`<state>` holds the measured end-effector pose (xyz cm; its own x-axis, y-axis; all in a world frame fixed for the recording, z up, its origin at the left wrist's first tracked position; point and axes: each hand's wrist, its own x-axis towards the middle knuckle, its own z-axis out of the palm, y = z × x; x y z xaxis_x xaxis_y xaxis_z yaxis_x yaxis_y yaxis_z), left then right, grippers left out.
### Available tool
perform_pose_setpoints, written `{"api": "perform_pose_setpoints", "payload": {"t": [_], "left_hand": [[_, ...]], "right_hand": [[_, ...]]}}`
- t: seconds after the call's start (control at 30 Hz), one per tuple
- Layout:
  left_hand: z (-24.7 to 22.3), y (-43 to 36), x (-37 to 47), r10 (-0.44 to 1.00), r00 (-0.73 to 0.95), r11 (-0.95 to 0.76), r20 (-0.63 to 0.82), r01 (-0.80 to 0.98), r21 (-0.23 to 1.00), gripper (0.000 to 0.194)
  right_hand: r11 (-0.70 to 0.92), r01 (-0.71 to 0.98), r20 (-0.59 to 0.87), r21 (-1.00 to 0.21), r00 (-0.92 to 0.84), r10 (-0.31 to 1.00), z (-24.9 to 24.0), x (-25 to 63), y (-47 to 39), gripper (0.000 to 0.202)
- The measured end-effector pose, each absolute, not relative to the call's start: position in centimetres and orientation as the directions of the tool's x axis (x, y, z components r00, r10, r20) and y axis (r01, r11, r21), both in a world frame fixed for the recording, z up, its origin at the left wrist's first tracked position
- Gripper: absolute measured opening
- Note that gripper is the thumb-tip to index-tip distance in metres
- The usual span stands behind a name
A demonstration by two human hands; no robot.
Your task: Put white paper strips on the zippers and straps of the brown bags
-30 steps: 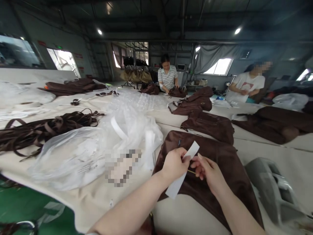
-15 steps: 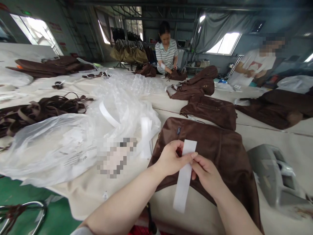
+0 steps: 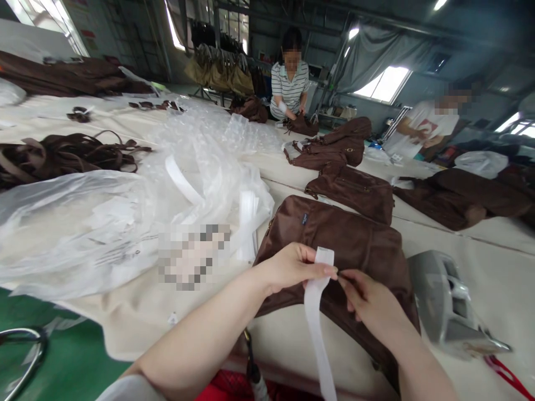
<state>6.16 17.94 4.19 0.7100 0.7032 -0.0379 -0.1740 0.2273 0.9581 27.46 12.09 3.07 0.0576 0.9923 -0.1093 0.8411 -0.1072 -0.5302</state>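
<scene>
My left hand (image 3: 295,270) pinches a white strip (image 3: 317,320) between thumb and fingers. The strip's short upper end stands above the thumb, and its long part hangs in a curve past the lower picture edge. Close against the left thumb tip, my right hand (image 3: 368,298) has its thumb and forefinger pressed together; whatever is between them is too small to make out. Both hands are over a brown bag (image 3: 343,228) that lies flat on the table and bears a small dark label (image 3: 305,219).
Left are clear plastic wrapping (image 3: 200,150), a stack of white strips (image 3: 247,223) and brown straps (image 3: 67,159). A grey tape dispenser (image 3: 443,301) stands right. More brown bags (image 3: 353,192) lie beyond. Two people work at the far side, one in a striped shirt (image 3: 288,86).
The white strip now hangs longer and bends, its lower end out of view. My right hand has shifted slightly right, off the strip's face. The camera view has tilted.
</scene>
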Motion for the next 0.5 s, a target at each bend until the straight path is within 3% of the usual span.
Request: {"api": "perform_pose_setpoints", "payload": {"t": [0.1, 0.17, 0.23, 0.33, 0.43, 0.5], "left_hand": [[4.3, 17.6, 5.7, 0.447, 0.893, 0.240, -0.052, -0.064, 0.969, 0.035], [4.0, 17.6, 5.8, 0.361, 0.930, 0.175, -0.072, 0.009, 0.985, 0.035], [3.6, 17.7, 6.0, 0.362, 0.928, 0.056, -0.090, 0.075, 0.996, 0.037], [3.2, 18.0, 6.2, 0.422, 0.897, -0.148, -0.130, 0.210, 0.967, 0.037], [3.0, 18.2, 6.2, 0.439, 0.881, -0.292, -0.178, 0.327, 0.899, 0.040], [2.9, 18.2, 6.2, 0.421, 0.889, -0.351, -0.179, 0.341, 0.872, 0.039]], "right_hand": [[-0.130, 0.952, -0.188, -0.278, 0.079, 0.979, 1.6, 26.6, 11.3, 0.029], [-0.122, 0.960, -0.198, -0.254, 0.072, 0.978, 1.1, 26.7, 10.7, 0.027], [-0.106, 0.932, -0.185, -0.348, 0.042, 0.982, 1.0, 27.2, 10.2, 0.030], [-0.161, 0.795, -0.179, -0.585, 0.067, 0.981, 1.3, 28.1, 9.3, 0.037], [-0.227, 0.483, -0.211, -0.846, 0.087, 0.974, 1.6, 28.5, 8.4, 0.035], [-0.223, 0.219, -0.209, -0.950, 0.084, 0.974, 1.9, 28.3, 7.8, 0.029]]}}
